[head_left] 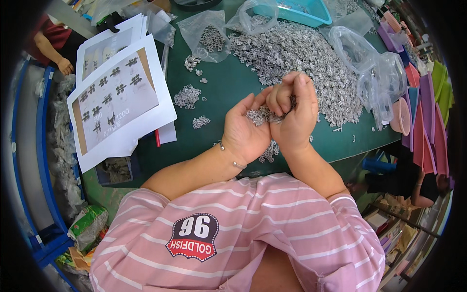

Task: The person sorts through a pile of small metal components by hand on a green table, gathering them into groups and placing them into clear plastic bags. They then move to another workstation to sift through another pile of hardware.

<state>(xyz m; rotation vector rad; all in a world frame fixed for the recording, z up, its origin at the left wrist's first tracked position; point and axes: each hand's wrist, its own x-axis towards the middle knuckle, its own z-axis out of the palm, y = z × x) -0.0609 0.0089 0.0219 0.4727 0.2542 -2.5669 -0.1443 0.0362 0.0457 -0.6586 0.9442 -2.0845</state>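
Both hands meet over the near side of the green table [214, 141]. My left hand [245, 134] is cupped palm up, with a bangle at its wrist, and holds a handful of small silvery metal pieces [260, 116]. Pressed against it, my right hand [297, 114] has its fingers curled over more of these pieces, which partly show between the fingers. Beyond my hands spreads a large heap of similar metal pieces [292, 53]. A small pile [269, 153] lies below my hands, partly hidden by them. Two other small piles [187, 97] [200, 122] sit to the left.
Printed picture sheets [116, 102] overhang the table's left edge. At the back stand a part-filled plastic bag [211, 39] and a turquoise tray [318, 21]. Clear bags [379, 78] and coloured bins [428, 104] are at right. Another person's hand [64, 66] shows far left.
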